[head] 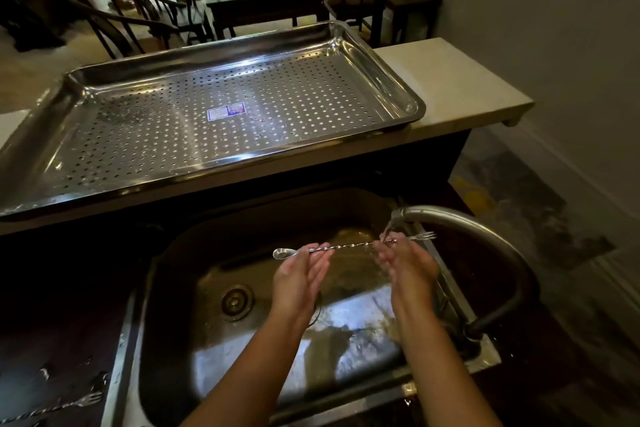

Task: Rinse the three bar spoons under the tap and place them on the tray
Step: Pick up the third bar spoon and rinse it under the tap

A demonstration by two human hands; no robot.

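Both forearms reach over the steel sink [166,340] from six o'clock. Left hand [298,279] pinches the bar spoon [349,246] near its bowl; right hand [407,265] pinches it near the fork end, under the tap [464,229] at three o'clock. At twelve o'clock sits the perforated tray [388,55]. Another bar spoon [65,406] lies on the counter at seven o'clock.

left hand [300,276] – fingertip grip | right hand [408,262] – fingertip grip
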